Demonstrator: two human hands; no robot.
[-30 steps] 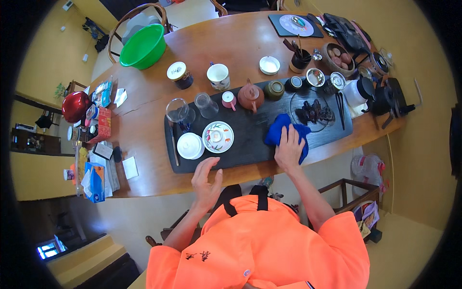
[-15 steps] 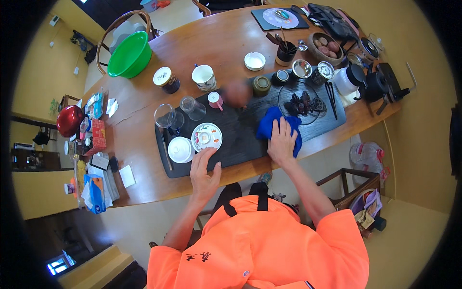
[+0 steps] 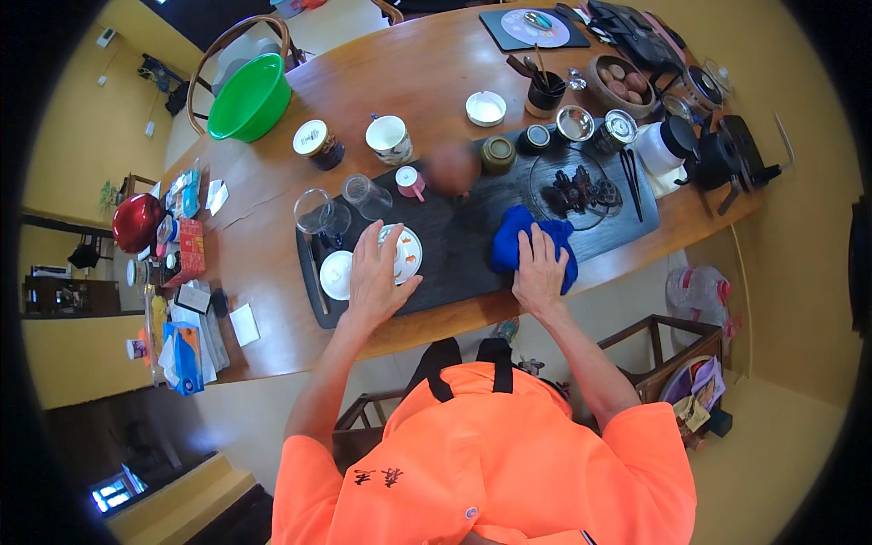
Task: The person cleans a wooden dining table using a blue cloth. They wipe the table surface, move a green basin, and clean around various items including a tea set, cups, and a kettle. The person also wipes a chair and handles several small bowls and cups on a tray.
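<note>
My two hands are well apart over the dark tray (image 3: 454, 250), palms down, both forearms slanting inward from my orange sleeves. My left hand (image 3: 373, 283) is loose and unclenched, fingers reaching forward and a little spread, thumb out to the right; it covers part of the flowered bowl (image 3: 411, 258), and I cannot tell whether my fingertips touch it. My right hand (image 3: 540, 277) lies on top of the blue cloth (image 3: 509, 243), fingers forward; whether they pinch the fabric or only press it, I cannot tell. The cloth is bunched at the tray's near side, right of the middle, just short of a clear round plate (image 3: 541, 208) that has a dark figurine (image 3: 579, 193) on it. Dark tongs (image 3: 631, 185) lie beyond that to the right. Close to my left hand's outer side is a white lidded bowl (image 3: 335, 275), with a thin stick (image 3: 318, 279) lying past it. Ahead of that hand, a tilted-looking glass (image 3: 367, 197) and a pink cup (image 3: 411, 183) crowd the way forward, and to their right sit a blurred reddish-brown round shape (image 3: 452, 170) and a green jar (image 3: 498, 155).
</note>
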